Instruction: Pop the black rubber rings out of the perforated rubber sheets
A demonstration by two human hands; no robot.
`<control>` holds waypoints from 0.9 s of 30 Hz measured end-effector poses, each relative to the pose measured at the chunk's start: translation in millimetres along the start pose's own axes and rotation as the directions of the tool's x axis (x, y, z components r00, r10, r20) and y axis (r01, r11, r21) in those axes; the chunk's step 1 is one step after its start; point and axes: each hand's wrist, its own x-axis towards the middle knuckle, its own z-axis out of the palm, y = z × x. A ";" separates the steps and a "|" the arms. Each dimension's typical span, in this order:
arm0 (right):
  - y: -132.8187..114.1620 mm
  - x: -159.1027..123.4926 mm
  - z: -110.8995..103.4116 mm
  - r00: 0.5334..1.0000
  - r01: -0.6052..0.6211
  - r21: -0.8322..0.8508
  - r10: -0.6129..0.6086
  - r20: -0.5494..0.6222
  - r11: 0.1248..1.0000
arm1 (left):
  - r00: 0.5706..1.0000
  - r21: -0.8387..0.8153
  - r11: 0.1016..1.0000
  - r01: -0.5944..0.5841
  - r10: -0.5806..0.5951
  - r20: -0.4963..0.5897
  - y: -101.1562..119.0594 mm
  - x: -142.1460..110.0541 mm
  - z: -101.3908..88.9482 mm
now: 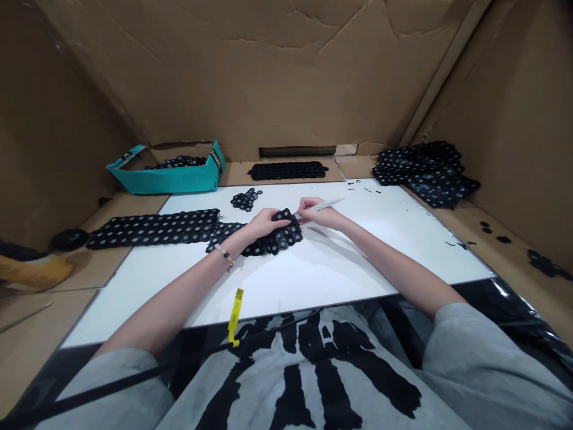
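My left hand (264, 222) lies on a bunched piece of black dotted lace (273, 242) and grips its fold. My right hand (316, 213) holds a white marker pen (324, 205), with its fingertips near the lace's upper edge. The pen's tip is hidden by my fingers. A long strip of the same lace (154, 230) runs left from the bunched piece across the white board (326, 263). A small lace scrap (246, 199) lies just beyond my left hand.
A teal box (179, 180) holds black lace at the far left. Another lace strip (287, 171) lies on cardboard behind the board, and a lace stack (423, 170) sits at the right. Small black scraps dot the board's far right. Cardboard walls surround the area.
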 end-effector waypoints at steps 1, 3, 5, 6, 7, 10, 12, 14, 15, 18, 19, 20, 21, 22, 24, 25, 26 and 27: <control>1.4 -0.5 0.4 0.999 0.038 -0.078 -0.038 -0.002 0.996 | 1.000 -0.033 0.999 0.012 -0.011 0.018 0.6 -0.8 0.2; 3.9 -2.0 2.9 0.993 0.110 -0.258 -0.117 -0.014 0.960 | 0.998 -0.084 0.996 0.034 -0.029 0.054 1.1 -1.7 -0.1; 6.5 -3.2 7.2 0.982 0.152 -0.408 -0.183 -0.039 0.900 | 0.996 -0.114 0.993 0.042 -0.032 0.087 0.4 -1.6 -1.8; 7.7 -3.5 9.6 0.977 0.160 -0.454 -0.206 -0.052 0.877 | 0.994 -0.125 0.991 0.042 -0.029 0.104 -0.3 -1.2 -3.2; 8.7 -3.6 11.8 0.973 0.165 -0.481 -0.222 -0.064 0.861 | 0.992 -0.137 0.990 0.042 -0.025 0.125 -1.0 -0.7 -4.9; 9.7 -3.0 15.1 0.970 0.161 -0.440 -0.223 -0.093 0.883 | 0.986 -0.167 0.985 0.043 -0.014 0.169 -2.9 0.8 -10.4; 8.2 -2.1 14.0 0.985 0.117 -0.255 -0.145 -0.095 0.960 | 0.987 -0.161 0.987 0.026 0.000 0.159 -3.2 1.3 -13.1; 6.3 -1.1 11.0 0.998 0.018 0.009 -0.017 -0.053 1.000 | 0.995 -0.121 0.993 -0.005 0.017 0.101 -2.7 1.4 -14.1; 5.6 -0.4 9.4 0.999 -0.039 0.112 0.041 -0.016 0.993 | 0.998 -0.093 0.995 -0.021 0.027 0.060 -2.1 1.3 -13.9; 6.0 1.8 5.6 0.992 -0.122 0.173 0.117 0.040 0.977 | 0.998 -0.038 0.998 -0.058 0.057 -0.033 0.4 0.5 -11.8; 6.7 2.5 4.9 0.993 -0.118 0.148 0.114 0.038 0.982 | 0.997 -0.037 0.997 -0.061 0.059 -0.041 1.5 0.1 -10.8; 7.5 3.0 4.6 0.994 -0.107 0.123 0.104 0.030 0.987 | 0.998 -0.039 0.998 -0.055 0.053 -0.043 2.5 -0.3 -9.7; 8.0 3.4 4.4 0.995 -0.095 0.106 0.093 0.022 0.990 | 0.998 -0.041 0.998 -0.043 0.042 -0.044 3.4 -0.7 -8.6; 8.2 3.6 4.3 0.996 -0.087 0.098 0.086 0.019 0.991 | 0.998 -0.039 0.999 -0.032 0.030 -0.051 4.0 -1.0 -7.6; 7.2 3.6 4.2 0.996 -0.085 0.099 0.083 0.025 0.991 | 0.997 -0.025 0.999 -0.023 0.020 -0.080 4.3 -1.2 -5.8; 6.2 3.5 4.0 0.996 -0.090 0.107 0.088 0.029 0.990 | 0.995 -0.018 1.000 -0.024 0.023 -0.098 4.0 -1.0 -5.1; 4.8 3.4 3.7 0.995 -0.098 0.118 0.095 0.032 0.988 | 0.994 -0.015 1.000 -0.027 0.026 -0.111 3.6 -0.7 -4.4; 3.5 3.4 3.4 0.994 -0.107 0.130 0.104 0.030 0.986 | 0.992 -0.014 1.000 -0.028 0.026 -0.120 3.3 -0.4 -3.9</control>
